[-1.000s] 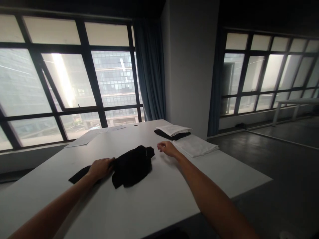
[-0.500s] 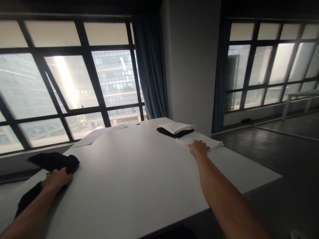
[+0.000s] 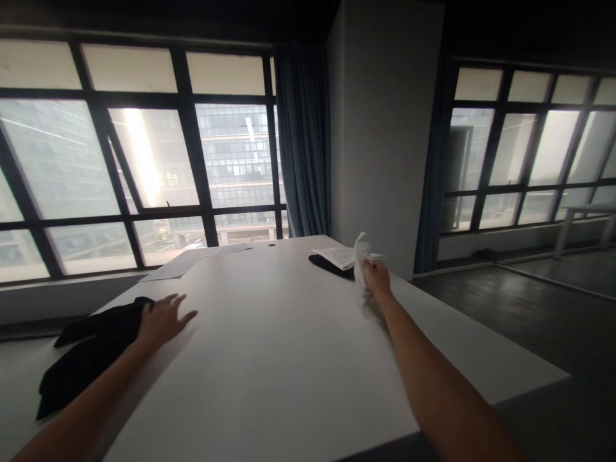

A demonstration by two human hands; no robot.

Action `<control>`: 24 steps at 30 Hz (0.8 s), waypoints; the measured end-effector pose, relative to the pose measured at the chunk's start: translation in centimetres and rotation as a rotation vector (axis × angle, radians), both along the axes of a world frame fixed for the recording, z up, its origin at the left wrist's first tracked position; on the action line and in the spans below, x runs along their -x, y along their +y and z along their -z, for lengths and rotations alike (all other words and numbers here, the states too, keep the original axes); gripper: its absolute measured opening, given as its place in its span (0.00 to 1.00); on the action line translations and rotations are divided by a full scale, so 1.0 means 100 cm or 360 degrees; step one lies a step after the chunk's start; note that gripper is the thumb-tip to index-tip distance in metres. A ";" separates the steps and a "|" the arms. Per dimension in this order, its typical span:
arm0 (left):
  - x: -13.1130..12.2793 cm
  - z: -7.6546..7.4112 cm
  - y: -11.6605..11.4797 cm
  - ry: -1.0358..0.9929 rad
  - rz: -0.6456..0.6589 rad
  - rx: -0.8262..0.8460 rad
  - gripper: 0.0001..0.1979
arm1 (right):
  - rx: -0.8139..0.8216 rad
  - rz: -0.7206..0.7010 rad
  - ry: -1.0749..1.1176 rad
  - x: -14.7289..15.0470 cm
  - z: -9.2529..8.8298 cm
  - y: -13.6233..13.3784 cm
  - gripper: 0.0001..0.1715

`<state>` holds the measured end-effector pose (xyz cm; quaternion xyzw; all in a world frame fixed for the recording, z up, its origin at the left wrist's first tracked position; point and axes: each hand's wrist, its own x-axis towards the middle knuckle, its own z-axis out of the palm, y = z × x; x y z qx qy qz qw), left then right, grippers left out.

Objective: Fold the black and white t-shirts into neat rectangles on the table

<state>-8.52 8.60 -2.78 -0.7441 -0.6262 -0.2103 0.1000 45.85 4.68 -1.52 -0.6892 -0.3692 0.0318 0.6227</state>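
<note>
My right hand [image 3: 378,277] grips a white cloth [image 3: 360,266], which hangs upright from the fingers above the right side of the white table [image 3: 250,359]. Just behind it lies a folded white cloth [image 3: 337,256] on top of a black cloth [image 3: 327,264]. My left hand [image 3: 163,319] is open, its fingers spread, over the table at the inner edge of a crumpled black cloth [image 3: 91,340]. Whether the left palm touches the tabletop is hard to see. The kind of garment, if any, cannot be made out.
White paper sheets [image 3: 178,264] lie at the far left of the table, near a small dark round hole [image 3: 272,244]. Beyond stand windows, a blue curtain [image 3: 303,141] and a grey pillar [image 3: 385,128]. Another white table [image 3: 587,212] stands at the far right.
My left hand has let go of the black cloth and moved right, fingers spreading. My right hand has taken hold of the white cloth and lifted it off the table. The view has shifted slightly.
</note>
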 end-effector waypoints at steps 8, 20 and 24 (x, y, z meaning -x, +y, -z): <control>-0.128 0.026 -0.042 -0.0533 0.1081 0.0356 0.31 | 0.0118 -0.2249 0.0219 0.168 0.018 -0.023 0.27; -0.121 0.021 -0.046 -0.0712 0.1229 0.0376 0.18 | -0.0043 -0.1541 -0.0417 0.158 0.043 -0.002 0.06; -0.085 -0.002 -0.030 -0.0965 0.0911 0.0109 0.17 | -0.0017 -0.1110 -0.0510 0.120 0.022 0.000 0.14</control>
